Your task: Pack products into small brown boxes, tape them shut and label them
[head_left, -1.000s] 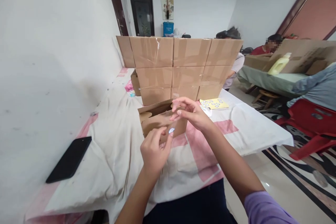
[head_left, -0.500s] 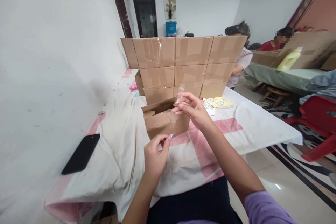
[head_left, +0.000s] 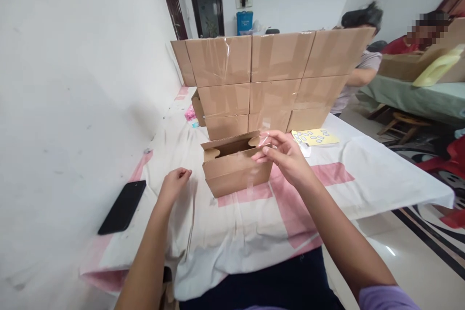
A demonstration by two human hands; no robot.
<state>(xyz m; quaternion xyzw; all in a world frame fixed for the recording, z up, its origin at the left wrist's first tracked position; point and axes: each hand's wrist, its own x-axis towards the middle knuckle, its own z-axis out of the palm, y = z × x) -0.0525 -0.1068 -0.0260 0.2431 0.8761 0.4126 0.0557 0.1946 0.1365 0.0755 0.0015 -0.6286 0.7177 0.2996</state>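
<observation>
My left hand [head_left: 176, 181] is pulling back from the small box [head_left: 232, 174] toward the table's [head_left: 363, 174] left edge, fingers curled closed, leaving my right hand [head_left: 283, 155] alone pinching the clear tape strip [head_left: 262, 139].

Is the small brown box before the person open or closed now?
Open. The small box's rear flap stands up and its dark inside shows; the right hand pinches a clear tape strip at its top edge.
</observation>
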